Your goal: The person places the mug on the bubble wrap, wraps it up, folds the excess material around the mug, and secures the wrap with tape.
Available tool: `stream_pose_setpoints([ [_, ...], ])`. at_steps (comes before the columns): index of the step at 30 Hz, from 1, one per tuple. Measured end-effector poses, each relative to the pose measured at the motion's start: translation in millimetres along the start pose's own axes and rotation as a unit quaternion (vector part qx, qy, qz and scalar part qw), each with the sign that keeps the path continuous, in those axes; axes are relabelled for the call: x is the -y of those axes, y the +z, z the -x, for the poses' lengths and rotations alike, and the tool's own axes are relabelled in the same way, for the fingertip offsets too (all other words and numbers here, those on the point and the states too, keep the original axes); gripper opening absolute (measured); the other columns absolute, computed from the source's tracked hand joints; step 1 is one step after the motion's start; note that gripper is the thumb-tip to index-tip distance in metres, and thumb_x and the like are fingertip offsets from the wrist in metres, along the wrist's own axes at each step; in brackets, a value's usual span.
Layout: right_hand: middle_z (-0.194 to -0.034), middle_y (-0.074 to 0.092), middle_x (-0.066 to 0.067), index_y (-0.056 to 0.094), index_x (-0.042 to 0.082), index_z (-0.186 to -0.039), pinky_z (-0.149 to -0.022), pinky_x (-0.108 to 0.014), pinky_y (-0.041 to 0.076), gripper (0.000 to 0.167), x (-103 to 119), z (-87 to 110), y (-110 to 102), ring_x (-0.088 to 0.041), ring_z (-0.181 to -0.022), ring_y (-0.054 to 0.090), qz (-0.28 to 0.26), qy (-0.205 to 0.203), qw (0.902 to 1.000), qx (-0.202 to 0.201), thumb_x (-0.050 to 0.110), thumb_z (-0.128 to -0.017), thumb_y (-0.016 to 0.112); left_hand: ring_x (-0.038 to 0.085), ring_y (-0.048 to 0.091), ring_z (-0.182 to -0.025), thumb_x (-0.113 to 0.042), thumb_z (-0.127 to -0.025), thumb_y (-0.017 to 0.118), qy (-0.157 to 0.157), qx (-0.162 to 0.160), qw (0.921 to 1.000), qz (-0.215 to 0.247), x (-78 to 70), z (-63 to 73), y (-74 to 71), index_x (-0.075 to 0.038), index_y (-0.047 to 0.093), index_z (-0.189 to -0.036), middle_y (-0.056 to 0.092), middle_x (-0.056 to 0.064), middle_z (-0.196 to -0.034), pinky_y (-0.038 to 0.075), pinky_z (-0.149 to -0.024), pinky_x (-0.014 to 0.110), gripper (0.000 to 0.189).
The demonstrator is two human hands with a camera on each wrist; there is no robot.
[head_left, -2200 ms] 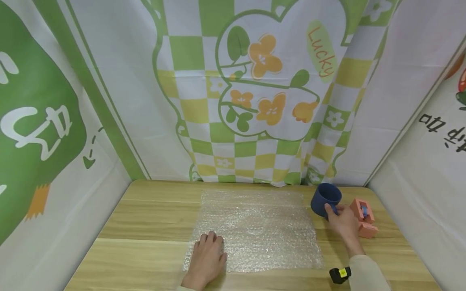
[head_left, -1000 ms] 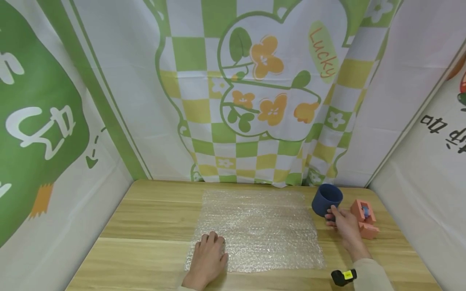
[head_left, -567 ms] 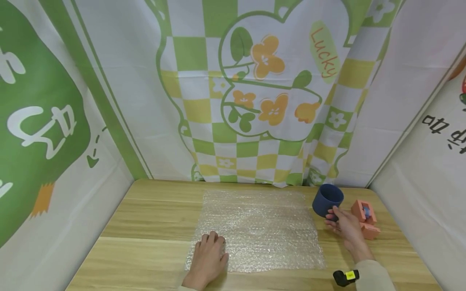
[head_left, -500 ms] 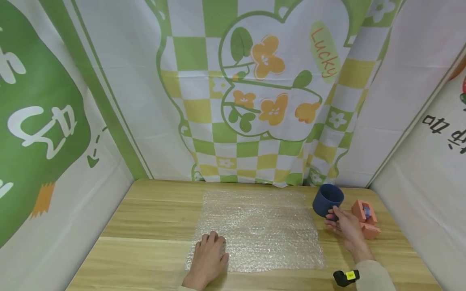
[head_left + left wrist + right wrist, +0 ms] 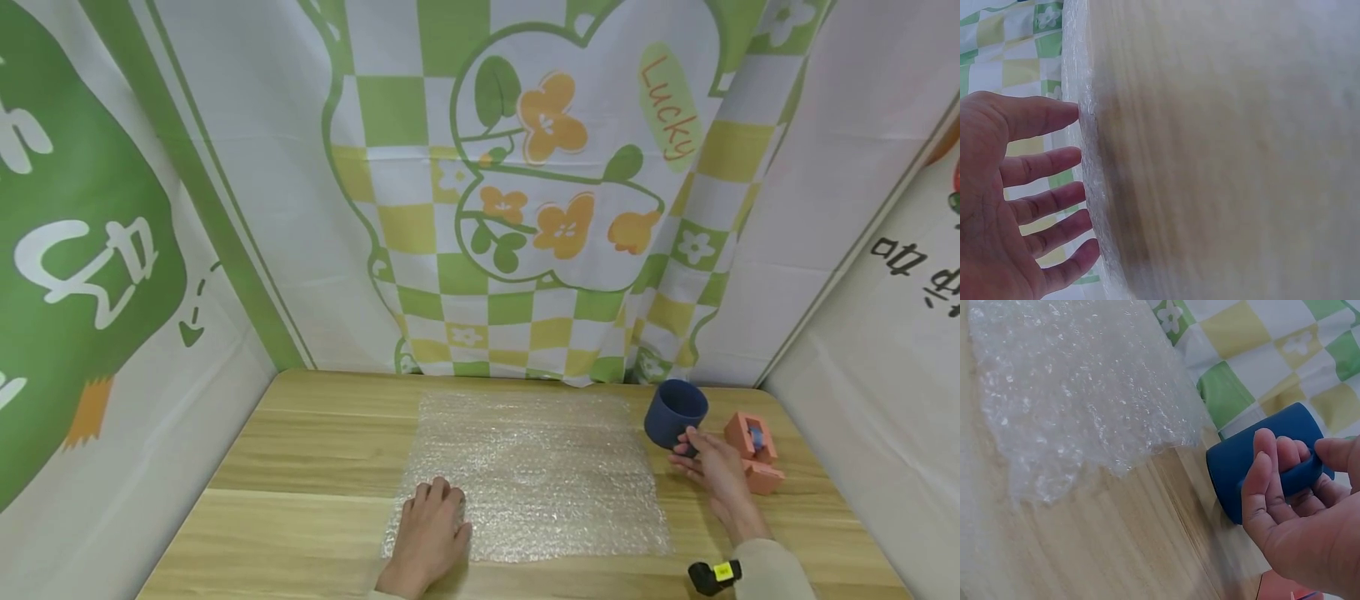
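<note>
A dark blue mug (image 5: 674, 415) stands upright on the right back part of the table. My right hand (image 5: 717, 479) holds it by the handle; in the right wrist view some fingers of the right hand (image 5: 1307, 531) pass through the handle (image 5: 1300, 477), and the thumb presses on top. A sheet of bubble wrap (image 5: 540, 475) lies flat in the middle of the table. My left hand (image 5: 426, 533) rests on its front left corner, the fingertips touching it. The left wrist view shows the left hand's fingers (image 5: 1041, 165) spread and slightly bent, their tips at the bubble wrap (image 5: 1088, 144).
A salmon-pink tape dispenser (image 5: 753, 450) with a blue roll stands right of the mug, close to my right hand. A black device with a yellow label (image 5: 715, 575) shows at my right sleeve. The wooden table (image 5: 300, 467) ends at a patterned curtain (image 5: 525, 325).
My right hand has shifted its hold on the mug's handle, from a grip from above to fingers passing through it. The mug stays in place. The left hand has not moved.
</note>
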State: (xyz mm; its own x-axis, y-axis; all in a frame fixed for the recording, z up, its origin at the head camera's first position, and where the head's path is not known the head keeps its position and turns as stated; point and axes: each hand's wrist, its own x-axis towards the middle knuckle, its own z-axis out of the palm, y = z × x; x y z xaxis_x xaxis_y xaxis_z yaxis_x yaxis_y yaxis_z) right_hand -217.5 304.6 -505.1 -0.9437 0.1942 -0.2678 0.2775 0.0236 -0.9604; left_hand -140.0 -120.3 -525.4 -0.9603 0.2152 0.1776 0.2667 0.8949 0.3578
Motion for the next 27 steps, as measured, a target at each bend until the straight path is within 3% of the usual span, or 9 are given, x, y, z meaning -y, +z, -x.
stream_pose_setpoints([
  [5, -0.088, 0.066, 0.002, 0.054, -0.010, -0.125, -0.080, -0.028, 0.059, 0.047, 4, 8.3, 9, -0.011, -0.081, 0.072, -0.002, -0.024, 0.9997, -0.006, 0.033, -0.108, 0.048, 0.033, 0.054, -0.101, -0.021, -0.082, 0.079, -0.001, 0.007, 1.0000, -0.001, 0.2, -0.2, -0.7, -0.005, 0.070, -0.103, 0.058, 0.010, -0.107, 0.051, -0.081, 0.055, 0.027],
  [10, -0.087, 0.064, 0.001, 0.058, -0.009, -0.115, -0.078, -0.029, 0.060, 0.039, 11, 18.7, 25, -0.013, -0.078, 0.072, -0.029, -0.050, 0.9983, 0.003, 0.028, -0.108, 0.049, 0.033, 0.054, -0.101, -0.021, -0.082, 0.079, 0.001, 0.004, 1.0000, -0.004, 0.8, 0.3, 0.2, -0.005, 0.070, -0.103, 0.058, 0.010, -0.107, 0.051, -0.081, 0.055, 0.028],
  [19, -0.085, 0.063, -0.004, 0.060, -0.009, -0.108, -0.073, -0.032, 0.061, 0.030, 13, 36.1, 64, -0.019, -0.073, 0.071, -0.045, -0.059, 0.9970, 0.025, 0.018, -0.108, 0.049, 0.033, 0.054, -0.101, -0.022, -0.082, 0.080, 0.001, 0.001, 1.0000, -0.003, 2.2, 0.7, 2.8, -0.005, 0.069, -0.103, 0.057, 0.010, -0.107, 0.050, -0.082, 0.055, 0.029],
  [27, -0.082, 0.063, -0.006, 0.062, -0.008, -0.102, -0.067, -0.029, 0.060, 0.027, 10, 46.9, 97, -0.016, -0.068, 0.068, -0.036, -0.061, 0.9966, 0.042, 0.016, -0.107, 0.051, 0.032, 0.054, -0.101, -0.022, -0.081, 0.081, 0.002, -0.002, 1.0000, -0.002, 3.0, -0.8, 3.9, -0.005, 0.069, -0.103, 0.057, 0.009, -0.107, 0.050, -0.082, 0.055, 0.029],
])
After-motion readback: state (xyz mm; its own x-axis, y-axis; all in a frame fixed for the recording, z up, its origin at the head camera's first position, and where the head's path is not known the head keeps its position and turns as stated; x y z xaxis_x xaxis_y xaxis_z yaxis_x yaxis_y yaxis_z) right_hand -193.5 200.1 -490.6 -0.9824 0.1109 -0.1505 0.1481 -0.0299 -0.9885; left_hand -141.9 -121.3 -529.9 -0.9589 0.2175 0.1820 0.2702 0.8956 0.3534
